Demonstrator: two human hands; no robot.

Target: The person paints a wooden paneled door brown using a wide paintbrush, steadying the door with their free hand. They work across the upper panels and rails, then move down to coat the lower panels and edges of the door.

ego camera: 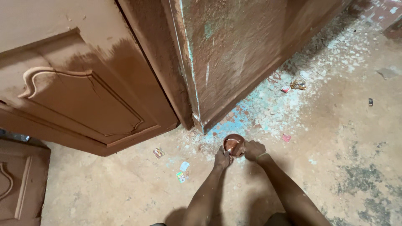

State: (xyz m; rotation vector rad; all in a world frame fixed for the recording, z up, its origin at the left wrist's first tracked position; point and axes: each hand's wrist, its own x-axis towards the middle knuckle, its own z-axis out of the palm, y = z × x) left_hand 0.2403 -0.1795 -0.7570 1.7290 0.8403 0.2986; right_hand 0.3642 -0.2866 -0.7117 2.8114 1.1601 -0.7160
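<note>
Roughly: small round paint tin (233, 143) sat on the concrete floor (335, 159) near frame centre, just off the base of the door frame (197, 100) at 11 o'clock from it; risk I'd flag was a tip or spill, since both hands crowded one small open tin and a slip would slop brown paint over the floor; left hand (222, 158) pressed at the tin's 7 o'clock rim, fingers closed on it; right hand (253, 150) gripped the 4 o'clock side; both forearms ran in from 6 o'clock, straight, wrists bent down; wet-painted door panel (83, 96) stood at 10 o'clock.
</note>
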